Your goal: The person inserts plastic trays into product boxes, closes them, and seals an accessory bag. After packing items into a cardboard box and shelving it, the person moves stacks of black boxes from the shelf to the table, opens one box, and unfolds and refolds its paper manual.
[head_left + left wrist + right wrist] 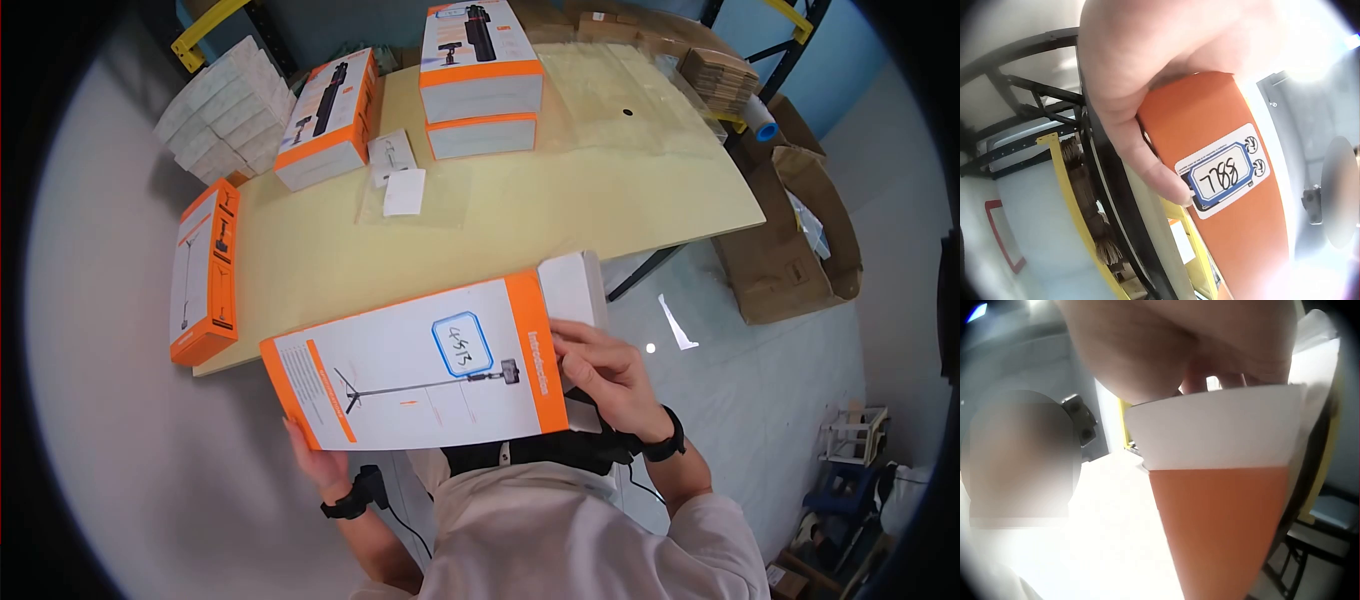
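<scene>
A long white-and-orange cardboard box (430,375), printed with a phone tripod picture and bearing a handwritten blue-framed sticker (463,344), is held slanted in front of the body, overlapping the table's near edge. My left hand (318,462) grips its left end; in the left wrist view the fingers wrap round the orange end panel (1222,231), which carries another numbered sticker (1222,174). At the right end a white flap (572,290) stands out. There my right hand (610,385) holds the flapped end with bent fingers, their tips partly hidden behind the white side flap (1216,431).
On the table (640,190) stand similar boxes: one at the left edge (205,270), one farther back (328,120) and two stacked (480,85). Small papers (404,190) lie on a clear bag. White packets (225,110) pile behind. An open carton (800,250) sits right.
</scene>
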Action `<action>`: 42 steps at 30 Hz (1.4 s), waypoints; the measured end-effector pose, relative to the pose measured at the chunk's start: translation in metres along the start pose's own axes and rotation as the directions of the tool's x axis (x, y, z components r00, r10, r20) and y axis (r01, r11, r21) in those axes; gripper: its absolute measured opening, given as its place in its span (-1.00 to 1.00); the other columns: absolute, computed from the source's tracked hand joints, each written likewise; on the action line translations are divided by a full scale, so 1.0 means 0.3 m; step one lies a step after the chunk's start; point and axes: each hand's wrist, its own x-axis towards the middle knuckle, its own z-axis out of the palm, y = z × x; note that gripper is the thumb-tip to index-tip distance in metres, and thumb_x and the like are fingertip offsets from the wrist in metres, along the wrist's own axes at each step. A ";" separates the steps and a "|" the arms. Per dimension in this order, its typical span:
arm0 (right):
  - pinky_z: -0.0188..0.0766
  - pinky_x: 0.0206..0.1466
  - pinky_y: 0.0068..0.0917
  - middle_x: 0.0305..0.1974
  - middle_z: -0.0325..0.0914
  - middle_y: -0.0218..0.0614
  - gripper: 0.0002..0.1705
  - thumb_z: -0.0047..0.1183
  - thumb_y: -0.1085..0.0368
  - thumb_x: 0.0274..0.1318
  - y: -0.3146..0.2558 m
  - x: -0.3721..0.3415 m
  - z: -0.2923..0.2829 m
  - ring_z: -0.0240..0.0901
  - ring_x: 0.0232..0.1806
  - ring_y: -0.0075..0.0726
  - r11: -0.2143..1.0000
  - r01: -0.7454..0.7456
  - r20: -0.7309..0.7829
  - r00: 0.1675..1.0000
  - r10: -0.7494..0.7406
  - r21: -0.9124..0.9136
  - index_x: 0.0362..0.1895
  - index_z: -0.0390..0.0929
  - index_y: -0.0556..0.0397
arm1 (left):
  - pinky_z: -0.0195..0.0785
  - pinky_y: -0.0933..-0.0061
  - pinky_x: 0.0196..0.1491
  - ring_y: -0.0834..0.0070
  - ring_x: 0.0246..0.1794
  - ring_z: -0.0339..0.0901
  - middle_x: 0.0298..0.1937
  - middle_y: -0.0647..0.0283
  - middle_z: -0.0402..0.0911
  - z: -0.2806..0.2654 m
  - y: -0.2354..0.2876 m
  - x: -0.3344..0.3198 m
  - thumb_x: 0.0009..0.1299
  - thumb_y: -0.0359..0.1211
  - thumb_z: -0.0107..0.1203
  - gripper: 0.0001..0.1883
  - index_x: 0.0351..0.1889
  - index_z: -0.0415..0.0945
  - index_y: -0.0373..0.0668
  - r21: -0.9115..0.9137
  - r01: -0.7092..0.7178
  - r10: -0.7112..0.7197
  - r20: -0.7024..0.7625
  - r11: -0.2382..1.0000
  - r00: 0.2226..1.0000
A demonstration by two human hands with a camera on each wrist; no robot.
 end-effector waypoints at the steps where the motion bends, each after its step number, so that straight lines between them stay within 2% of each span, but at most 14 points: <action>1: 0.42 0.15 -0.43 0.22 0.44 -0.09 -0.64 0.14 0.37 0.23 -0.008 0.000 -0.001 0.42 0.17 -0.32 1.000 -0.002 -0.002 1.000 0.002 0.001 0.11 0.58 0.12 | 0.25 0.28 0.29 0.35 0.27 0.41 0.30 0.15 0.41 0.004 -0.001 -0.002 0.61 -0.01 -0.37 -0.44 0.36 0.21 -0.21 -0.015 -0.006 0.005 -0.026 1.000 1.000; 7: 0.48 0.02 -0.43 0.24 0.42 -0.10 -0.61 0.18 0.46 0.10 -0.020 0.011 0.003 0.46 0.10 -0.26 0.963 0.126 -0.075 0.986 -0.147 -0.239 0.07 0.60 0.14 | 0.29 0.28 0.26 0.34 0.23 0.45 0.28 0.14 0.43 0.001 0.008 0.010 0.61 -0.02 -0.39 -0.45 0.34 0.23 -0.21 -0.022 -0.016 0.015 -0.044 1.000 0.999; 12: 0.48 0.04 -0.35 0.27 0.39 -0.10 -0.52 0.21 0.47 0.04 -0.007 0.034 0.003 0.47 0.10 -0.15 0.851 0.399 0.137 0.917 -0.375 -0.341 0.13 0.57 0.12 | 0.30 0.28 0.25 0.33 0.24 0.44 0.29 0.14 0.43 0.009 0.007 0.016 0.61 -0.01 -0.38 -0.44 0.35 0.23 -0.22 -0.036 0.012 -0.015 -0.065 0.999 0.998; 18: 0.45 0.10 -0.26 0.26 0.38 0.06 -0.54 0.18 0.47 0.04 -0.080 0.043 0.011 0.47 0.11 -0.01 0.896 0.250 0.115 0.968 -0.223 -0.367 0.11 0.57 0.12 | 0.28 0.27 0.28 0.30 0.26 0.42 0.30 0.13 0.41 -0.024 0.008 -0.001 0.59 0.01 -0.37 -0.41 0.36 0.22 -0.23 -0.048 0.003 -0.006 -0.055 0.999 0.998; 22: 0.44 0.09 -0.26 0.23 0.40 -0.03 -0.59 0.18 0.34 0.11 -0.060 0.004 -0.118 0.45 0.08 -0.06 0.725 0.373 -0.073 0.862 -0.502 -0.579 0.08 0.58 0.16 | 0.32 0.29 0.24 0.32 0.22 0.46 0.30 0.14 0.42 -0.009 0.017 -0.047 0.57 0.01 -0.35 -0.41 0.36 0.22 -0.22 -0.018 -0.043 0.038 -0.240 0.999 0.970; 24: 0.32 0.23 -0.19 0.28 0.31 0.04 -0.32 0.09 -0.03 0.22 -0.020 -0.001 -0.138 0.36 0.20 -0.05 0.853 0.320 -0.459 0.735 -0.499 -0.413 0.26 0.38 0.19 | 0.29 0.27 0.26 0.30 0.24 0.43 0.30 0.15 0.41 0.001 -0.004 -0.086 0.55 0.02 -0.34 -0.39 0.38 0.20 -0.22 -0.041 -0.053 0.042 -0.215 0.998 0.976; 25: 0.32 0.23 -0.19 0.28 0.31 0.04 -0.32 0.09 -0.03 0.22 -0.007 -0.007 -0.130 0.36 0.20 -0.05 0.852 0.323 -0.458 0.735 -0.500 -0.411 0.26 0.38 0.19 | 0.27 0.25 0.28 0.28 0.27 0.41 0.31 0.15 0.40 0.004 -0.024 -0.109 0.54 0.02 -0.32 -0.38 0.39 0.18 -0.21 -0.066 -0.059 0.045 -0.187 0.996 0.981; 28: 0.12 0.36 -0.24 0.43 0.07 -0.04 0.26 -0.05 -0.48 0.08 0.066 -0.081 -0.069 0.10 0.40 -0.15 0.943 0.189 -0.276 0.955 -0.112 0.274 0.48 -0.18 0.28 | 0.18 0.10 0.34 0.19 0.33 0.33 0.39 0.17 0.31 0.000 -0.126 -0.179 0.54 0.04 -0.36 -0.36 0.45 0.11 -0.15 -0.226 -0.052 0.025 -0.121 0.973 0.992; 30: 0.13 0.35 -0.32 0.42 0.07 -0.08 0.31 0.04 -0.48 0.02 0.159 -0.141 -0.062 0.12 0.38 -0.22 0.914 0.095 -0.103 0.993 -0.059 0.394 0.49 -0.18 0.25 | 0.14 0.03 0.36 0.19 0.35 0.30 0.40 0.19 0.30 0.048 -0.181 -0.197 0.51 0.03 -0.28 -0.35 0.45 0.11 -0.15 -0.272 0.011 -0.041 -0.102 0.962 0.994; 32: 0.13 0.37 -0.33 0.41 0.11 -0.15 0.33 0.15 -0.47 -0.08 0.152 -0.128 -0.013 0.14 0.38 -0.28 0.922 0.066 -0.209 0.978 0.016 0.381 0.47 -0.10 0.24 | 0.11 -0.04 0.37 0.18 0.38 0.27 0.41 0.21 0.30 0.055 -0.217 -0.201 0.48 0.02 -0.20 -0.33 0.45 0.11 -0.15 -0.317 0.080 -0.110 -0.077 0.945 0.991; 35: 0.13 0.39 -0.27 0.36 0.20 -0.24 0.20 0.21 -0.38 -0.05 0.158 -0.099 -0.038 0.15 0.38 -0.31 0.777 0.146 -0.192 0.981 -0.032 0.613 0.43 0.02 0.16 | 0.14 0.06 0.37 0.19 0.31 0.35 0.30 0.08 0.41 0.016 -0.282 -0.187 0.23 -0.27 0.17 -0.28 0.36 0.22 -0.28 -0.410 0.305 -0.256 0.171 0.860 0.951; 38: 0.16 0.37 -0.24 0.30 0.29 -0.27 -0.05 0.12 -0.25 0.14 0.138 -0.042 -0.035 0.23 0.33 -0.29 0.636 0.214 -0.114 0.974 -0.195 0.741 0.41 0.10 0.07 | 0.20 0.10 0.33 0.17 0.26 0.40 0.25 0.05 0.45 -0.012 -0.287 -0.177 0.19 -0.38 0.17 -0.31 0.33 0.24 -0.31 -0.354 0.378 -0.319 0.214 0.855 0.923; 40: 0.17 0.36 -0.21 0.26 0.34 -0.29 -0.25 0.03 -0.11 0.28 0.106 -0.027 -0.026 0.26 0.31 -0.26 0.577 0.127 -0.198 0.978 0.060 0.807 0.37 0.17 0.06 | 0.25 0.13 0.30 0.18 0.24 0.42 0.22 0.05 0.47 -0.030 -0.288 -0.187 0.15 -0.47 0.18 -0.30 0.32 0.24 -0.31 -0.320 0.408 -0.361 0.198 0.855 0.912; 42: 0.17 0.34 -0.22 0.23 0.37 -0.29 -0.38 -0.01 -0.02 0.31 0.091 -0.006 -0.039 0.26 0.30 -0.27 0.612 0.134 -0.218 0.974 0.064 0.779 0.31 0.25 0.06 | 0.29 0.17 0.27 0.19 0.22 0.45 0.20 0.05 0.49 -0.047 -0.291 -0.194 0.11 -0.56 0.19 -0.28 0.32 0.24 -0.32 -0.285 0.431 -0.394 0.180 0.856 0.901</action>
